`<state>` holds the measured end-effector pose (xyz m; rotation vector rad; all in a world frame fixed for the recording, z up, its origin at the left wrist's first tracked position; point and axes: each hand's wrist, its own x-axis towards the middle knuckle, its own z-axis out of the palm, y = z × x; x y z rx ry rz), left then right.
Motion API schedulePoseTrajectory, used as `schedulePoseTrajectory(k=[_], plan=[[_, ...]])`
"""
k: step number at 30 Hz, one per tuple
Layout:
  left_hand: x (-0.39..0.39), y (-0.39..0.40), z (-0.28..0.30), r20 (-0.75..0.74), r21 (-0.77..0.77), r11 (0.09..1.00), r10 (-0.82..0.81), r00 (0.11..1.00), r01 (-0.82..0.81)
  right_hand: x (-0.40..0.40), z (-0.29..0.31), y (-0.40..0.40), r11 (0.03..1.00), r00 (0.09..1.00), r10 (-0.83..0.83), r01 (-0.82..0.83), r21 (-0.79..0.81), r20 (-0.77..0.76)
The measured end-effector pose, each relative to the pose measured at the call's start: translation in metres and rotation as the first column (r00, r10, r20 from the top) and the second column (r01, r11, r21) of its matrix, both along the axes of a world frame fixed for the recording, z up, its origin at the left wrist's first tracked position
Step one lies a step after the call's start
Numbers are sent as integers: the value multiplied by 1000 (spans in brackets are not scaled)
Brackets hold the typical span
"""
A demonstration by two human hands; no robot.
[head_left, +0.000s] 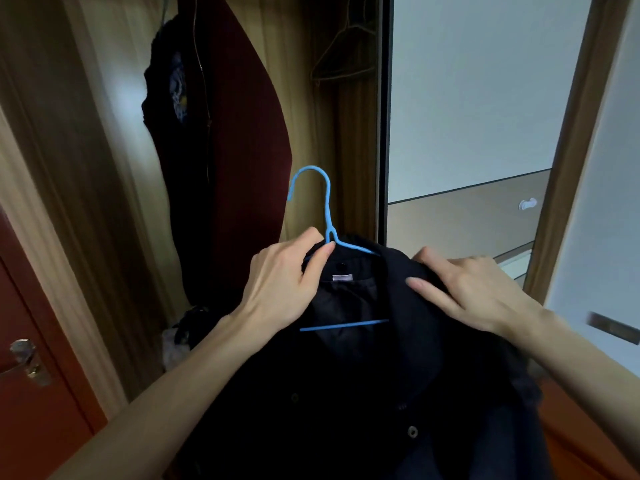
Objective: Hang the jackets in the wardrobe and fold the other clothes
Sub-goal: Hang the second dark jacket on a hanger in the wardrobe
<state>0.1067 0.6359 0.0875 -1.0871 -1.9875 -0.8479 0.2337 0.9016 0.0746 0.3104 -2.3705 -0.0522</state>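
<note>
A black jacket (374, 386) with dark buttons hangs on a blue hanger (327, 206) in front of the open wardrobe (311, 133). The hanger's hook points up and to the left, and its lower bar shows inside the collar. My left hand (284, 282) grips the collar and the hanger's neck together. My right hand (474, 292) lies on the jacket's right shoulder, fingers curled over the cloth. Inside the wardrobe a dark red garment (242, 133) and a black one (166, 109) hang side by side.
An empty wire hanger (343, 53) hangs at the wardrobe's upper right. The sliding door (467, 98) with pale panels stands to the right. A red-brown room door with a metal handle (27, 362) is at the lower left. Loose clothes (183, 330) lie on the wardrobe floor.
</note>
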Motion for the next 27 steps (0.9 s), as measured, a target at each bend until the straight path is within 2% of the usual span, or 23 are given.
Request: schedulePoseTrajectory(k=[4, 6, 8, 10, 13, 16, 18, 22, 25, 27], plan=[[2, 30, 8, -10, -5, 1000, 6, 1000, -6, 6, 7, 19, 999, 1000, 15, -15, -46, -5], [0, 44, 19, 7, -16, 999, -30, 1000, 30, 11, 23, 24, 977, 993, 92, -77, -200, 68], [-2, 58, 30, 27, -36, 996, -86, 996, 87, 16, 40, 32, 890, 946, 242, -129, -436, 214], [-2, 70, 40, 58, -47, 990, -132, 989, 135, 21, 56, 38, 809, 886, 336, -98, -579, 319], [-8, 88, 57, 176, -66, 977, -188, 966, 202, 20, 73, 46, 807, 942, 236, -53, -589, 239], [-22, 97, 69, 270, -60, 965, -229, 935, 254, 9, 85, 50, 761, 981, 129, -7, -649, 141], [-37, 97, 69, 263, -114, 973, -165, 951, 200, -2, 91, 50, 744, 990, 84, 13, -668, 112], [-71, 86, 66, 213, -264, 963, 117, 970, -58, -28, 109, 54, 726, 995, 38, 37, -687, 93], [-95, 82, 69, 162, -312, 927, 270, 949, -210, -54, 126, 55, 763, 997, -19, 66, -643, 80], [-110, 84, 75, 145, -325, 912, 308, 940, -249, -76, 140, 55, 795, 995, -72, 95, -599, 63]])
